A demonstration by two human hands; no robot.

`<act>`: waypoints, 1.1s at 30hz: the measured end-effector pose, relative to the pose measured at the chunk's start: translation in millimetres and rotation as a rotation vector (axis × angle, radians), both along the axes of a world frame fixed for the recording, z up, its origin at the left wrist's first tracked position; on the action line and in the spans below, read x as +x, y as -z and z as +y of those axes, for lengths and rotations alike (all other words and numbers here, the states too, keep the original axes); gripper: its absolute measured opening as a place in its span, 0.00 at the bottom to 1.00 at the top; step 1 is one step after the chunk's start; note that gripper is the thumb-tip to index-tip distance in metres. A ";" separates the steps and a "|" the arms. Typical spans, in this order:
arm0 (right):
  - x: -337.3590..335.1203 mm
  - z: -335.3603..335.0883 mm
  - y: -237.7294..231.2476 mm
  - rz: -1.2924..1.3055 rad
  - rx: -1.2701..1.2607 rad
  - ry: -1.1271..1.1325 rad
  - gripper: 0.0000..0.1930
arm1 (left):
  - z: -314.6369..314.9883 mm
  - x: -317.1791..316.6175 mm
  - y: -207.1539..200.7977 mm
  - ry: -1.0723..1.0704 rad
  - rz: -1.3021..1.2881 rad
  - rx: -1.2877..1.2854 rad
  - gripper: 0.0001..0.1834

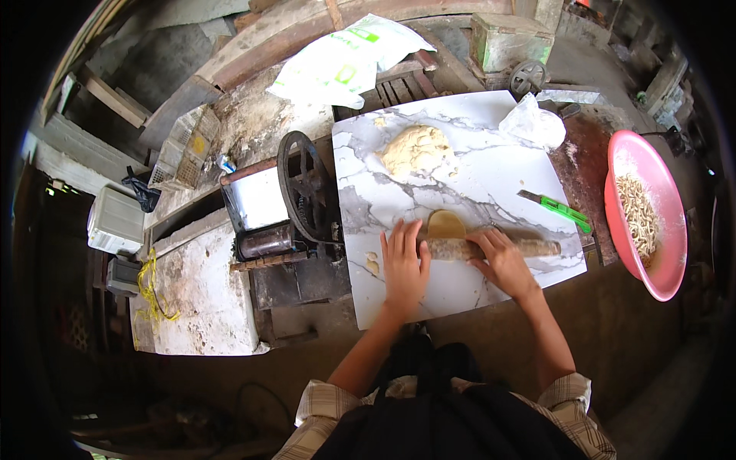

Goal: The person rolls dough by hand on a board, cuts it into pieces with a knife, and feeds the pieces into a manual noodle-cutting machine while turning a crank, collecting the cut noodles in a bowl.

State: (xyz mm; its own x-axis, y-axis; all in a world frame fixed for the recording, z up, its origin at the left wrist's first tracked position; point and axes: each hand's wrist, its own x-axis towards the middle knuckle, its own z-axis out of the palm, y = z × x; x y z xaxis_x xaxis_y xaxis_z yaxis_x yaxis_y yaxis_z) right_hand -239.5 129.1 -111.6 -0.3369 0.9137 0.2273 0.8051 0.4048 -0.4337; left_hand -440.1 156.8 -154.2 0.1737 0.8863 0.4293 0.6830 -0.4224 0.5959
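The room is dark and messy, and the worktop (452, 293) has a white top with gray swirls. Close to the person, the left hand (404, 264) is open and flat, with its fingers apart, at the left end of a brown rolling pin (451, 249). Small bits of dough (372, 264) lie to its left. The right hand (502, 264) bends over the rolling pin, but you cannot tell how tightly it holds. The rolling pin lies sideways across the near part of the worktop. Just past it is a flat, round piece of dough (446, 224). Over to the right are a green knife (566, 213) and a pink bowl (673, 226) with pale strips inside. A machine with a big black wheel (285, 184) stands on the left. Farther away sit a big yellow lump of dough (418, 151) and a clear bag (534, 126). A large white and green sack (345, 61) is farthest back.
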 end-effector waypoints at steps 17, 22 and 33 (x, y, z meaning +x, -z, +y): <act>-42.5 107.4 34.4 -0.262 0.343 0.742 0.28 | 123.9 31.1 -11.5 -0.196 0.177 0.107 0.31; -41.7 88.5 41.7 -0.291 0.237 0.681 0.30 | 108.2 32.4 -4.3 -0.183 0.197 0.034 0.32; -42.0 100.3 37.1 -0.293 0.177 0.640 0.34 | 119.9 30.5 -9.0 -0.189 0.272 0.028 0.32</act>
